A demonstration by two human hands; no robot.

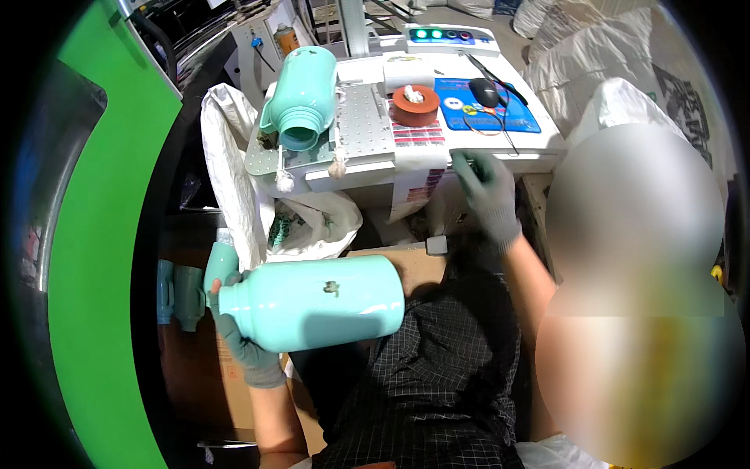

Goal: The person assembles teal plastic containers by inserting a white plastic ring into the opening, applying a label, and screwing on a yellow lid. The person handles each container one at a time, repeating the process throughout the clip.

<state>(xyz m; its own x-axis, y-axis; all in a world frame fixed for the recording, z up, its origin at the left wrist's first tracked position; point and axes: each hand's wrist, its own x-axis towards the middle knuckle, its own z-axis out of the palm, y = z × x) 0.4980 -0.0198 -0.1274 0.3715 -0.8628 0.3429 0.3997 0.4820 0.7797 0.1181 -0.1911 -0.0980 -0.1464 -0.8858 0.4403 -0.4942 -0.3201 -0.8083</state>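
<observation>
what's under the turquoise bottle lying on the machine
The turquoise bottle lies on a grey perforated metal plate, mouth toward the camera. A small dark support shows beneath its neck; the bottle's body hides whatever else props it.

White machine surface (500,152), perforated metal plate (361,117) holding a mint-green flask (301,98), orange tape roll (414,105), black mouse (484,92) on blue mat (519,113)

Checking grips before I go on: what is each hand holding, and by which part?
Left hand grips the mint-green bottle at its neck end. Right hand holds nothing, fingertips at the white machine table's front edge.
</observation>
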